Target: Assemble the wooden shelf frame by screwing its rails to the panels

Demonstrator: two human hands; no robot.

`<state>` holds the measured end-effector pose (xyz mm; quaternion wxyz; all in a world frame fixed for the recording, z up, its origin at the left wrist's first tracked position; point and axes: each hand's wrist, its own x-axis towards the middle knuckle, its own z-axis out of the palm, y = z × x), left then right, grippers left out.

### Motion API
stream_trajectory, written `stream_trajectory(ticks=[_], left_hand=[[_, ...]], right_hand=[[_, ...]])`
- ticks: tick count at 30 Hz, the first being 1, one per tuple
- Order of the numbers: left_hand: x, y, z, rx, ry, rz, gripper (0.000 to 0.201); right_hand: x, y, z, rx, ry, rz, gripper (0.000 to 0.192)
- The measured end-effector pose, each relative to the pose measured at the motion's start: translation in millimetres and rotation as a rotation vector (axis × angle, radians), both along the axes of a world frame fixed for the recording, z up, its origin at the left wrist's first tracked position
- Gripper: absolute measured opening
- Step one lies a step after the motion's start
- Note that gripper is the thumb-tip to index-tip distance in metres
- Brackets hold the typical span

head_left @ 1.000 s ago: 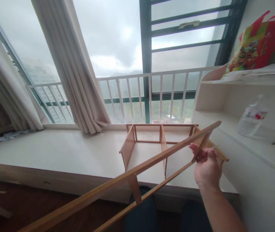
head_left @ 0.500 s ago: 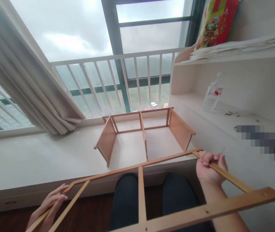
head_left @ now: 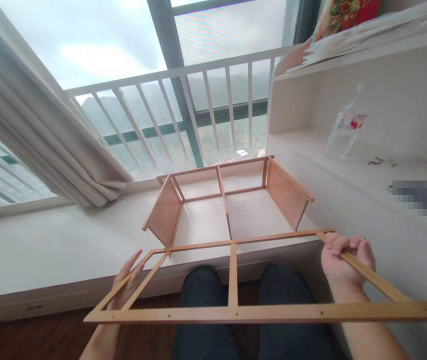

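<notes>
**Flat Wooden Frame Held Level Above My Knees**

I hold a flat rectangular frame of light brown wooden slats [head_left: 232, 280] out in front of me, lying nearly level over my lap, with one crossbar running down its middle and small holes along the wide near rail. My right hand [head_left: 346, 267] is clamped around the thin slat at the frame's right end, fingers [head_left: 343, 245] curled over the top of it. My left hand [head_left: 127, 285] lies against the left end slat with the fingers stretched out and spread apart, pressing along the wood rather than wrapped around it. The frame's far rail hangs just above the front edge of the white window ledge [head_left: 67, 250].

On that ledge, just beyond the frame, stands an open box-shaped rack of the same light brown wood [head_left: 228, 200], with solid panels at its left and right ends and a divider down the centre. My dark-trousered knees [head_left: 206, 300] show beneath the frame.

Behind the rack a white railing [head_left: 183, 115] crosses a large window, and a pale curtain [head_left: 37, 130] hangs at the left. To the right stands a white shelf unit [head_left: 311, 150] with a clear plastic bottle with a red label [head_left: 344, 130] on its lower shelf and a red printed bag [head_left: 344, 12] on top.
</notes>
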<state>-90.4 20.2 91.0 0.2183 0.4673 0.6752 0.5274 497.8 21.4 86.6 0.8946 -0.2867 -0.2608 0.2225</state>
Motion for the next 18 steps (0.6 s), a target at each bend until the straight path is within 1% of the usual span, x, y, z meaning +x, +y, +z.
stream_trajectory(ticks=[2, 4, 6, 9, 13, 16, 18], left_hand=[[0, 4, -5.8, -0.048, 0.047, -0.028, 0.057], [1, 9, -10.0, -0.070, 0.045, -0.054, 0.063], [1, 15, -12.1, -0.072, 0.016, -0.089, 0.068], [4, 29, -13.0, -0.061, -0.028, -0.148, 0.070], [3, 53, -16.5, -0.046, -0.127, -0.202, 0.071], [-4, 69, -23.8, -0.039, -0.239, -0.203, 0.069], [-8, 76, -28.7, -0.045, -0.282, -0.150, 0.064]], right_hand=[[4, 9, -6.5, -0.026, -0.004, -0.021, 0.039], [8, 20, -16.2, -0.084, 0.018, -0.057, 0.040], [10, 34, -27.1, -0.169, 0.072, -0.107, 0.039], [12, 54, -39.9, -0.272, 0.146, -0.176, 0.032], [11, 75, -48.3, -0.339, 0.199, -0.245, 0.026], [9, 86, -52.9, -0.402, 0.209, -0.252, 0.020], [8, 94, -56.5, -0.440, 0.208, -0.244, 0.019]])
